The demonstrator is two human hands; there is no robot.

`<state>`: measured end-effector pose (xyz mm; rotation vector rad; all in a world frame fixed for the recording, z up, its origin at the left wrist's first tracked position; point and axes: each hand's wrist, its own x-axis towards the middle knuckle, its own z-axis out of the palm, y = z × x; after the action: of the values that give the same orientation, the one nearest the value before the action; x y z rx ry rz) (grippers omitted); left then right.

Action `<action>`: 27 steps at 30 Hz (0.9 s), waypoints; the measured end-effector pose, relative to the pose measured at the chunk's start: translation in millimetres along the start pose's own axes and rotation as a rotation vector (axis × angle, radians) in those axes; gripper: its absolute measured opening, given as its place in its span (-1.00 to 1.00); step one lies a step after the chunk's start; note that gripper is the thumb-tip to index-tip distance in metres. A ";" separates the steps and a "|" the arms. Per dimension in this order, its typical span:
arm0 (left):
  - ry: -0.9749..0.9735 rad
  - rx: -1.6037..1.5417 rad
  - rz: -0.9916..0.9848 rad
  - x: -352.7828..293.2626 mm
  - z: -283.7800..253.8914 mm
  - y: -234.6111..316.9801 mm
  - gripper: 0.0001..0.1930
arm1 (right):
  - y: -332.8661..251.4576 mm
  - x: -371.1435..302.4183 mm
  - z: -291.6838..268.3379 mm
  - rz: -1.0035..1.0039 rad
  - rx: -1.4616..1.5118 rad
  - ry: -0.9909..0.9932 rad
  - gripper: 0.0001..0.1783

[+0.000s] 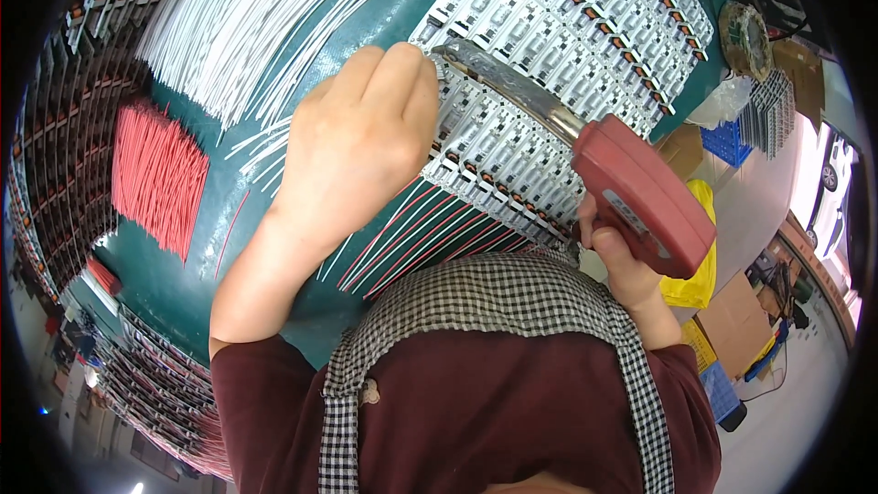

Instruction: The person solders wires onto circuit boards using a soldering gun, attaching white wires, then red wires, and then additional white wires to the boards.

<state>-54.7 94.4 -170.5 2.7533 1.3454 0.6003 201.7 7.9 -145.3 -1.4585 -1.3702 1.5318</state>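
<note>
My right hand (624, 267) is wrapped round the handle of a red soldering gun (645, 192). Its long metal barrel points up and left across rows of white plastic parts (572, 46), with the tip beside my left fingers. My left hand (361, 123) is closed in a pinch at the left edge of these rows. Its fingertips face away, so whatever they hold is hidden. Red and white wires (416, 242) stick out from the near rows toward my checked apron.
A big spread of white wires (242, 23) lies at the far left on the green table (169, 297), with a bundle of red wires (157, 178) nearer. Stacked panels (69, 146) line the left side. On the right are a tape roll (745, 39), a blue crate (725, 142) and a yellow bag (700, 256).
</note>
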 end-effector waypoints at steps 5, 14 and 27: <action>-0.001 0.002 0.001 -0.6 0.5 0.1 -0.89 | -5.3 1.6 -0.4 -0.010 -0.326 -0.033 -0.48; -0.032 0.017 -0.003 -0.3 -1.7 1.4 -0.87 | -2.2 -8.0 -6.1 0.016 -0.109 -0.046 -0.26; -0.011 -0.094 0.002 1.6 3.5 8.3 -0.79 | 3.6 -13.8 -6.1 0.050 -0.171 0.024 -0.46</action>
<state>-46.4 91.0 -171.6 2.6797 1.2781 0.6300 211.2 -4.3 -143.4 -1.6204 -1.4920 1.4527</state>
